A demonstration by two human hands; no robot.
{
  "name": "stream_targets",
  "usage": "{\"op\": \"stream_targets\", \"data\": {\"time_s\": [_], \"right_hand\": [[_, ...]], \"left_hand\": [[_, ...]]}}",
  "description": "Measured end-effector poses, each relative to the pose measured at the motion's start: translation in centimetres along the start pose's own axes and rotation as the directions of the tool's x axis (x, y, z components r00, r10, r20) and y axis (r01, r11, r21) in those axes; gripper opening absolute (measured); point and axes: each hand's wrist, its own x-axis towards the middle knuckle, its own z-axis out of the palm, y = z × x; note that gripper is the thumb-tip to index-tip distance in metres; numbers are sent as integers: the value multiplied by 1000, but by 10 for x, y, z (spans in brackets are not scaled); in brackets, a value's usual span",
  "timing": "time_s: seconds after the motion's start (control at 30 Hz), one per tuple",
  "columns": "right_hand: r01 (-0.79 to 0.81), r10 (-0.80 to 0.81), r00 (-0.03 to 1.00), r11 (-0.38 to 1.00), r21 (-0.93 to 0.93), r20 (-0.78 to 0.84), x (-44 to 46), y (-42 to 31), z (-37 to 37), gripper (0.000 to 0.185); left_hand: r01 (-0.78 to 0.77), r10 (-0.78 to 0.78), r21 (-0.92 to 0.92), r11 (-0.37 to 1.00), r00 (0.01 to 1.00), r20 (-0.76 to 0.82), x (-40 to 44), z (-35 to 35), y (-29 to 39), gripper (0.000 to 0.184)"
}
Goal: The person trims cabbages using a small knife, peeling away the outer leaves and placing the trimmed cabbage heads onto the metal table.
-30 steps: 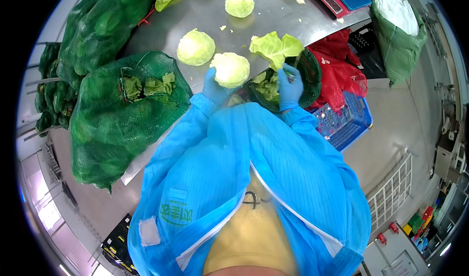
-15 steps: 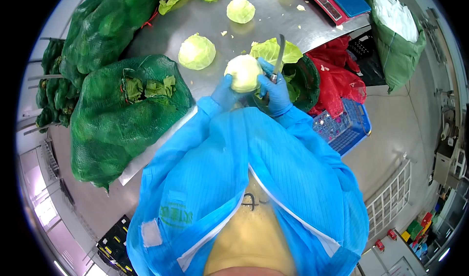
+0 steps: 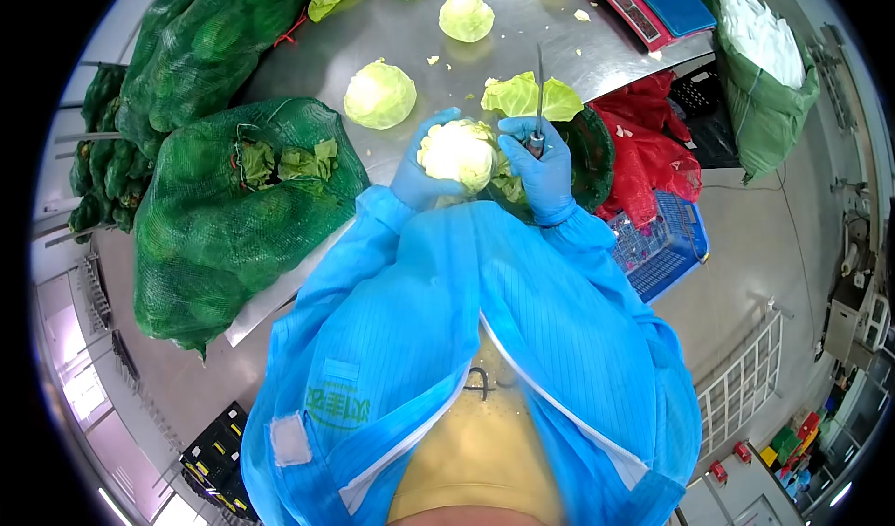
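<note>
My left hand, in a blue glove, is wrapped round the left side of a pale cabbage in front of my chest. Its upper face now looks bumpy and uneven. Just to the right, my gloved right hand grips a knife by its dark handle, the thin blade pointing up and away from me. A gap shows between the knife and the cabbage. Behind the blade, a loose cabbage leaf lies at the table edge, over the rim of a green bin. Another cabbage rests on the table, left of my hands.
The steel table carries a further cabbage, leaf scraps and a red-and-blue scale. Green mesh sacks crowd the left. At right are red netting, a blue crate and a green sack.
The cabbage has been turned in my left hand, showing a rougher face. My right hand has moved slightly right, off the cabbage, and the knife blade now stands more upright.
</note>
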Motion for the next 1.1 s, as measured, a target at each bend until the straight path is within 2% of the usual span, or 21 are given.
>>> {"op": "stream_targets", "data": {"time_s": [0.03, 0.13, 0.2, 0.27, 0.33, 0.37, 0.4, 0.5, 0.53, 0.57, 0.6, 0.63, 0.67, 0.7, 0.73, 0.77, 0.87, 0.93, 1.0, 1.07, 1.1], "right_hand": [[-3, 3, 1000, 1000, 9, 7, -1, -2, 1, 25], [-16, 16, 1000, 1000, 15, 21, -1, -3, 1, 22], [-25, 25, 999, 1000, 15, 28, 0, -3, 1, 22], [-118, 119, 992, 993, -27, 42, 2, -2, -2, 24], [-85, 87, 994, 996, -30, 66, 5, 2, 0, 25], [-50, 53, 995, 998, -34, 89, 5, 4, 1, 26], [-53, 55, 995, 998, -35, 88, 4, 1, 4, 26], [-162, 152, 975, 986, 46, 163, 5, 3, 13, 28], [-246, 203, 954, 951, 188, 219, 8, 16, 14, 30], [-329, 242, 928, 888, 321, 282, 9, 27, 13, 32], [-329, 242, 929, 888, 322, 282, 9, 23, 14, 32], [-281, 206, 944, 912, 299, 259, 7, 17, 14, 34], [-232, 168, 956, 933, 274, 239, 6, 13, 14, 36], [-233, 168, 956, 933, 273, 240, 7, 14, 11, 36], [-116, 89, 969, 988, 107, 231, 6, 17, 9, 37], [3, 12, 972, 998, -64, 237, 4, 20, 7, 39], [-5, -9, 957, 999, 48, 290, -1, 22, 9, 38], [7, -9, 958, 1000, 11, 286, -4, 16, 9, 39], [27, -18, 958, 999, -28, 285, -6, 11, 12, 39], [136, -130, 967, 991, -13, 221, -10, 8, 16, 37], [134, -127, 967, 991, -14, 220, -10, 6, 15, 37]], "left_hand": [[-71, 72, 86, 994, 997, -2, 0, 0, 1, 99], [-110, 111, 87, 990, 994, -13, 0, 8, 11, 100], [-91, 92, 46, 995, 995, -24, 0, 2, 6, 99], [-71, 71, 5, 997, 997, -37, -3, -7, 1, 98], [105, -108, -168, 980, 994, -10, -7, -13, -1, 92], [107, -111, -169, 980, 994, -10, -11, -14, -4, 92], [158, -166, -267, 951, 986, -8, -15, -13, -6, 86], [243, -278, -466, 851, 961, -7, -26, -11, -10, 77], [274, -335, -564, 779, 942, -4, -26, -10, -9, 74], [274, -334, -563, 780, 943, -4, -24, -10, -7, 74], [343, -404, -482, 806, 915, -25, -20, -9, -2, 73], [412, -469, -398, 819, 881, -53, -18, -8, 1, 71], [412, -470, -399, 819, 881, -54, -17, -6, -1, 71], [347, -400, -489, 800, 916, -4, -16, -3, -3, 73], [285, -324, -578, 765, 945, 37, -16, -3, -6, 76], [285, -328, -581, 763, 944, 32, -20, -7, -13, 76], [274, -257, -454, 848, 961, 100, -20, -19, -26, 80], [216, -247, -329, 919, 968, -54, -18, -13, -17, 86], [187, -224, -335, 924, 972, -76, -18, -10, -12, 87], [156, -200, -341, 927, 975, -98, -16, -5, -7, 88], [121, -158, -310, 943, 983, -96, -15, -2, -4, 88]]}}
